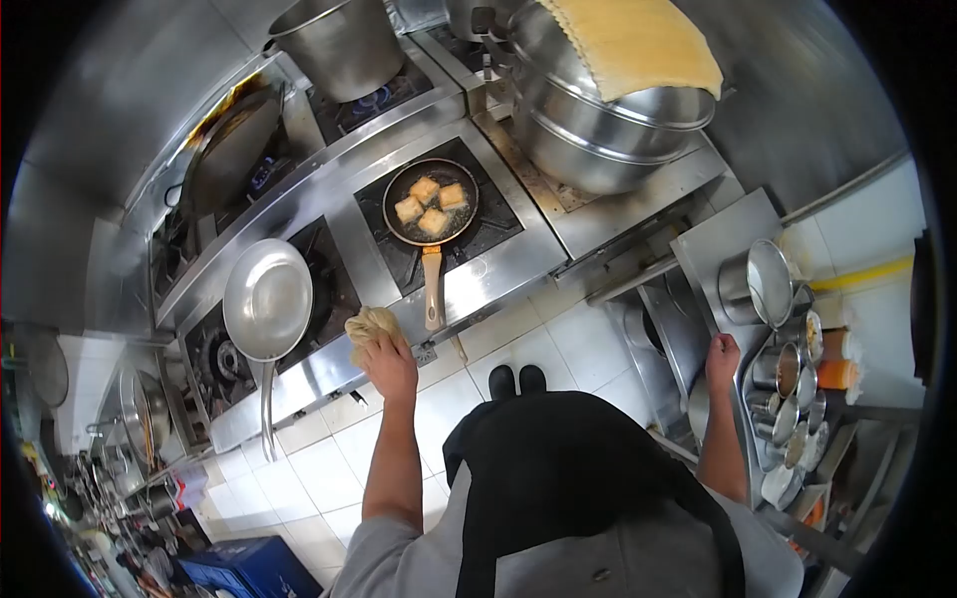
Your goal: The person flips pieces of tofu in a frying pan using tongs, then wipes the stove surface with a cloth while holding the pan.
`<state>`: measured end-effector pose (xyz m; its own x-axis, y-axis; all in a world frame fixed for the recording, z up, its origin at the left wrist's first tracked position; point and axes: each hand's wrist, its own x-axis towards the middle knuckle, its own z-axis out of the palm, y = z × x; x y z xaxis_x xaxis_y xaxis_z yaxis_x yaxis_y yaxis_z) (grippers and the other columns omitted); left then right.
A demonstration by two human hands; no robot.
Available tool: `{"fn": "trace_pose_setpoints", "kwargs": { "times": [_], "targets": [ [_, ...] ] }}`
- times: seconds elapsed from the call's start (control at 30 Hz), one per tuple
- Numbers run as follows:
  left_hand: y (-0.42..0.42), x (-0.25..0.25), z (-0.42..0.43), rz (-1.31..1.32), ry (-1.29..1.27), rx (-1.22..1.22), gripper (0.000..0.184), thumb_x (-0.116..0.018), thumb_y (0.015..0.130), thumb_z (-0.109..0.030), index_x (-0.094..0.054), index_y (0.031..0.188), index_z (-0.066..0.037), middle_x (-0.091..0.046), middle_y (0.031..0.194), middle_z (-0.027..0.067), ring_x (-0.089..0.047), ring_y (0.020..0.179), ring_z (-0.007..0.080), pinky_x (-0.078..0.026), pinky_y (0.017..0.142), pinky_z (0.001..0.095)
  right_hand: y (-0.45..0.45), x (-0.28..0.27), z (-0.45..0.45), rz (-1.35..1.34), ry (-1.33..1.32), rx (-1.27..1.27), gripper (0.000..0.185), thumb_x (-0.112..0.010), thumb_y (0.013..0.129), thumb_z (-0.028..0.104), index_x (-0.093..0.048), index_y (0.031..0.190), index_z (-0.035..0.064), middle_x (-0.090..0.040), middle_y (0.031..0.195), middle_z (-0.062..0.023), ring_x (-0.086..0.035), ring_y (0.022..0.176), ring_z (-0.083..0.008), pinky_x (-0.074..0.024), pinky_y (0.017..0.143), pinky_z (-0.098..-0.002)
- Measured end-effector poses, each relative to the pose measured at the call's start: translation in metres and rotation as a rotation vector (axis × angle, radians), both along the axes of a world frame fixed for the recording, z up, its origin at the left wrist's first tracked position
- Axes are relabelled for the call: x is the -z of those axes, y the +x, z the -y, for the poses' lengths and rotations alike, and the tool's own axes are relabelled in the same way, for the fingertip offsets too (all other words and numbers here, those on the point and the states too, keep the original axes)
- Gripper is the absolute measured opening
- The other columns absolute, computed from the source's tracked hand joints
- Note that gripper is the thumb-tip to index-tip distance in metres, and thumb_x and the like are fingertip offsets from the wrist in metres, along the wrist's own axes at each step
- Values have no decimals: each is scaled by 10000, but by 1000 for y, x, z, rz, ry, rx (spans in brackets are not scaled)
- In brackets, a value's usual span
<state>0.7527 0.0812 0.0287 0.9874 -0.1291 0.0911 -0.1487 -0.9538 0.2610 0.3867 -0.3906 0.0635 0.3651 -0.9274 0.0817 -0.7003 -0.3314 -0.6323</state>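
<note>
Gripping a beige cloth [373, 331], the left hand [389, 363] is at the front edge of the steel stove [498, 284], between 2 pans. The right hand [724, 357] is clenched in a fist near the side counter [716, 239]; whether it touches the edge cannot be told. The black frying pan [407, 183] sits on a burner, its tan handle [432, 291] pointing toward the person; inside, 4 golden food pieces [433, 222] lie in oil, apart from the pan's rim. At left, a steel pan [267, 299] rests over the front burners, its long handle [267, 404] reaching past the stove edge. Farther back, a tall pot [344, 50] stands above a blue flame [372, 101], with a wok [234, 149] to its left. At upper right, a yellow cloth [648, 45] drapes over the large steel pot [588, 135]
</note>
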Motion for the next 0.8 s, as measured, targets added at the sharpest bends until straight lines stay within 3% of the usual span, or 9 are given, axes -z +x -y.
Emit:
{"fn": "trace_pose_setpoints", "kwargs": {
  "times": [0.1,0.13,0.3,0.4,0.53,0.67,0.73,0.77,0.8],
  "targets": [
    [-2,15,-6,207,155,179,461,-528,848,-259,-474,1208,24,-430,1295,241,-329,1254,408,-251,1025,492,-60,68,10,-19,81,-30,195,-517,819,158,-615,843,-10,-617,755,-181,-589,678,-272,-447,648,-373],
    [-4,33,-5,106,90,222,458,-513,862,-272,-494,1206,29,-294,1413,221,-199,1326,420,-154,1082,510,-92,92,9,-188,-125,-378,195,-508,823,162,-613,823,-1,-612,752,-198,-599,702,-325,-459,654,-392],
    [-28,47,107,-158,-212,383,604,-478,865,-328,-344,1338,22,-217,1453,209,-147,1360,370,-75,1119,465,-111,58,-93,-546,150,-484,226,-511,806,198,-593,763,-8,-598,772,-226,-581,762,-396,-464,690,-446],
    [-19,39,204,-48,-145,601,617,-461,876,-345,-314,1361,7,-220,1462,179,-141,1368,344,-64,1124,451,-127,63,-122,-660,245,-631,226,-506,795,192,-602,740,-5,-590,772,-240,-590,778,-381,-456,693,-439],
    [-14,26,253,31,-26,760,617,-446,886,-353,-288,1387,-29,-223,1469,152,-146,1371,329,-55,1125,445,-101,21,-153,-445,602,-394,230,-508,786,192,-583,711,-12,-590,756,-235,-592,760,-375,-451,660,-410],
    [-11,32,192,68,-54,774,616,-489,866,-306,-295,1366,-1,-264,1432,191,-169,1353,352,-103,1119,449,-94,25,-151,-525,619,-291,229,-520,786,198,-579,692,-2,-597,753,-229,-592,757,-373,-456,674,-420],
    [-12,34,132,24,-43,678,591,-501,851,-221,-300,1368,-19,-290,1419,191,-195,1348,348,-167,1107,435,-114,66,-121,-796,207,-831,216,-536,779,179,-575,652,8,-607,766,-216,-588,778,-378,-462,699,-446],
    [-11,45,100,27,-51,624,587,-515,834,-170,-312,1368,-36,-316,1408,187,-204,1348,345,-212,1096,431,-108,60,-118,-793,206,-830,216,-536,779,179,-575,652,8,-607,766,-216,-588,778,-378,-462,699,-446],
    [-13,-3,74,-475,-195,333,570,-512,823,-116,-325,1354,-26,-365,1363,213,-248,1323,375,-237,1089,424,-99,50,-106,-669,250,-612,175,-546,783,180,-580,799,9,-608,803,-209,-592,808,-378,-458,718,-438]
  ]
}}
